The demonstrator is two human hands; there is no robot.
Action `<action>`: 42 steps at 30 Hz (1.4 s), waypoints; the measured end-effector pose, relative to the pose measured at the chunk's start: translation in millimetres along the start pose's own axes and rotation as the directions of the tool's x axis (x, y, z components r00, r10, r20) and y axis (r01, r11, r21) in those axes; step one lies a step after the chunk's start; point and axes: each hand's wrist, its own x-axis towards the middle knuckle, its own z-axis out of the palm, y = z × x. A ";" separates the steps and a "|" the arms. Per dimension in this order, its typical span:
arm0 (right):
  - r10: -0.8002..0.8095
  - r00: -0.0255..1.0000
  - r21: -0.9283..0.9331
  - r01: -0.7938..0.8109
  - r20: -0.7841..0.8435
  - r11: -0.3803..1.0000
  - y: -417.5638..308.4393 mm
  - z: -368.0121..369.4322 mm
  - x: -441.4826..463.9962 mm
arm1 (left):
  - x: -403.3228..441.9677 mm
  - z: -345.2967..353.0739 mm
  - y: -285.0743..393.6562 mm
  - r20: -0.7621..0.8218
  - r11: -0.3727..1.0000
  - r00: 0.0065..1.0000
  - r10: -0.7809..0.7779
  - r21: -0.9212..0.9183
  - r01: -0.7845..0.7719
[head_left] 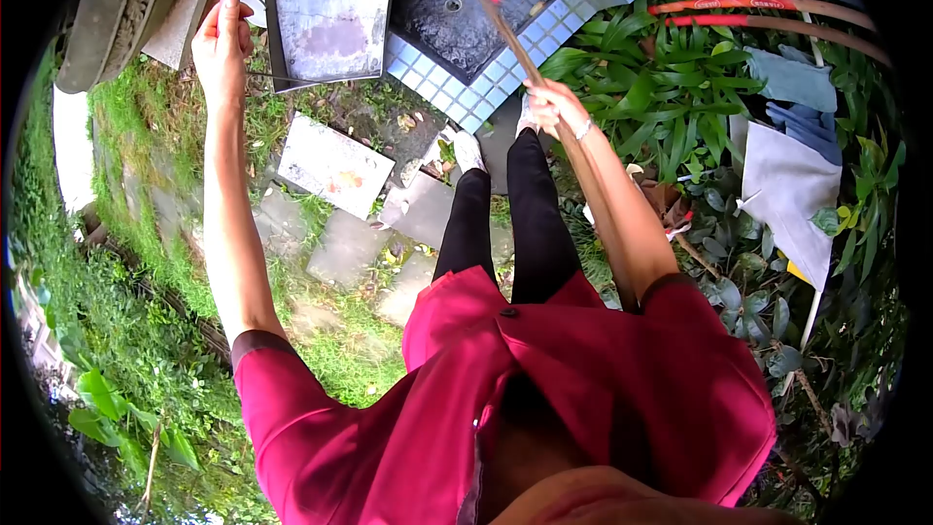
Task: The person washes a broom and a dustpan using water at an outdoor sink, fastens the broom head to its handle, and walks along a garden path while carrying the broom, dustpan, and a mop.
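My left hand (pixel 224 53) is raised at the upper left, its fingers wrapped round the red grip of a wire handle. From that handle hangs a square, worn metal dustpan (pixel 335 29), beside the tiled basin. My right hand (pixel 556 107) is closed round the wooden shaft of a long-handled tool (pixel 512 39). A narrow red crossbar forms the tool's head, which is over the basin. Its shaft runs back along my right forearm. Bristles, if any, are not visible.
A blue-tiled basin (pixel 476 87) with a dark floor and drain lies ahead of my feet. Paving slabs (pixel 335 165) sit in grass. Carved stone (pixel 126 0) stands upper left. Leafy plants (pixel 651 78), orange-red poles (pixel 739 6) and hanging cloths (pixel 792 180) are at the right.
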 end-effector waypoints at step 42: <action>0.109 0.990 -0.121 -0.119 -0.084 0.986 4.1 -54.0 -45.9 | 9.3 30.8 9.0 -0.041 0.977 0.997 0.072 0.203 -0.062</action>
